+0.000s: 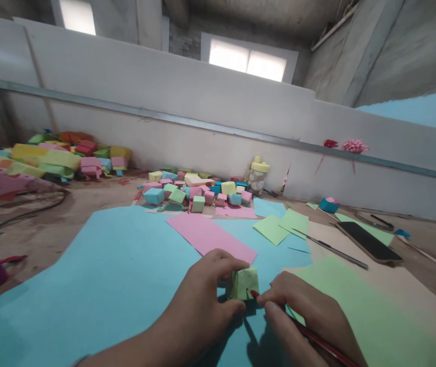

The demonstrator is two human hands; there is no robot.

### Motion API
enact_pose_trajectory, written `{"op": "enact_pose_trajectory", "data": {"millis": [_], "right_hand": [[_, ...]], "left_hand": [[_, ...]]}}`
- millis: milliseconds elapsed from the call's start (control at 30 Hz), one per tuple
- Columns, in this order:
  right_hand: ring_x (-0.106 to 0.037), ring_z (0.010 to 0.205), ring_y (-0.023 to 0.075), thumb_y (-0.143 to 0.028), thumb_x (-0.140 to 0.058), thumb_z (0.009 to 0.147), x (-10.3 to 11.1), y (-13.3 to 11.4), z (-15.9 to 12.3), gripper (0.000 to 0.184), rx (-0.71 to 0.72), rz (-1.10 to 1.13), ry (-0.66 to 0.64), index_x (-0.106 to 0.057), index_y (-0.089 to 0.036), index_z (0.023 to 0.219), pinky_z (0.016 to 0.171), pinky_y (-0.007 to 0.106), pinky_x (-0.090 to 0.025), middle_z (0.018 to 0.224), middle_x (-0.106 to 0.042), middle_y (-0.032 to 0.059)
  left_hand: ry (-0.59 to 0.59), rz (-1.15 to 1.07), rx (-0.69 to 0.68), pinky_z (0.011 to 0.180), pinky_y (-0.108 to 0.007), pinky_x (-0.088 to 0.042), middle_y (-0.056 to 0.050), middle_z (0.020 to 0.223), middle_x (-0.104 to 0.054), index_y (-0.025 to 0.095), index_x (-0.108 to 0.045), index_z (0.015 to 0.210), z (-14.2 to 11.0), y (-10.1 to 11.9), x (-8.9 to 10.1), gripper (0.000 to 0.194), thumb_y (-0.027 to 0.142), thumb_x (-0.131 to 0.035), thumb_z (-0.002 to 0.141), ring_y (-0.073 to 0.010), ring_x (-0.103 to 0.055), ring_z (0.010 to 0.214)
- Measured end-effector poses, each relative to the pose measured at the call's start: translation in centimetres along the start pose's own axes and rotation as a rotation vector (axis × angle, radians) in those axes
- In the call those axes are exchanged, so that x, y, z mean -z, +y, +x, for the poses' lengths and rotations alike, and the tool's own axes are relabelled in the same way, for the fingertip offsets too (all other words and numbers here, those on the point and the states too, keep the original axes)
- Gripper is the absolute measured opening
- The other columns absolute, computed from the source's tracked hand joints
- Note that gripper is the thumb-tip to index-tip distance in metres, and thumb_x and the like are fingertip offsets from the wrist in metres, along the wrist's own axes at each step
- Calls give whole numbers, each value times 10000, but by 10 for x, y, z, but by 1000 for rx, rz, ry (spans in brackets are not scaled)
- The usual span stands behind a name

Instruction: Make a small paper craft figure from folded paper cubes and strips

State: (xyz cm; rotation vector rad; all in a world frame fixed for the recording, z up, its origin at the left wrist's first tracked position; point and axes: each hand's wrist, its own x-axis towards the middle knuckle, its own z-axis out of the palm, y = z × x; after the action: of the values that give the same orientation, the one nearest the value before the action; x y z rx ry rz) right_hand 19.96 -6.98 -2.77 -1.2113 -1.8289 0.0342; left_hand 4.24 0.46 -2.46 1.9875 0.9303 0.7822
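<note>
A small light-green paper box point(247, 283) is pinched between the thumb and fingers of my left hand point(212, 290), just above the blue paper sheet point(126, 285). My right hand point(305, 311) grips a red pen point(313, 337), its tip against or very close to the box's near face. The pen's shaft runs down to the right beneath my fingers. Beyond my left hand lies a pink paper strip point(212, 237). To the right of my right hand spreads a large green sheet point(359, 300).
Many small paper boxes point(198, 204) are heaped at the back, beside a yellow-lidded jar point(258, 176). Larger paper boxes point(61, 160) and a pink glue gun point(11, 182) sit at left. Rightward lie green squares point(273, 229), a thin metal tool point(330, 248) and a phone point(369, 242).
</note>
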Motion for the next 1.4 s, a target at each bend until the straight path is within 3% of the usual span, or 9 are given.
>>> {"op": "enact_pose_trajectory", "data": {"millis": [633,1000,1200,1400], "right_hand": [[-560,594,123,-180,-488,793,-1,1,1,136,-17,29,-1,-592,-203,708,483,214,-390,635,-588,2],[-572,623,128,-210,-520,784,14,-11,5,128,-72,142,222,-587,-248,887,544,200,-447,728,-592,-10],[-555,545,116,-250,-514,776,13,-7,8,87,-200,41,148,-570,-228,838,522,196,-442,640,-573,-30],[-522,498,103,-256,-529,774,14,-3,9,81,-189,24,134,-562,-212,714,503,196,-420,579,-546,-38]], "left_hand": [[7,10,-8,800,-252,-435,-8,946,-587,233,-648,947,1,0,1,448,39,-568,551,-165,-538,875],[5,39,0,796,-276,-428,-16,917,-575,207,-639,944,3,-1,0,447,53,-558,532,-172,-520,865],[25,47,-10,819,-282,-422,-18,969,-582,217,-629,982,3,-2,3,445,74,-575,565,-175,-524,900],[20,38,6,835,-283,-422,-14,986,-587,219,-631,976,2,0,4,461,67,-561,546,-175,-530,910]]}}
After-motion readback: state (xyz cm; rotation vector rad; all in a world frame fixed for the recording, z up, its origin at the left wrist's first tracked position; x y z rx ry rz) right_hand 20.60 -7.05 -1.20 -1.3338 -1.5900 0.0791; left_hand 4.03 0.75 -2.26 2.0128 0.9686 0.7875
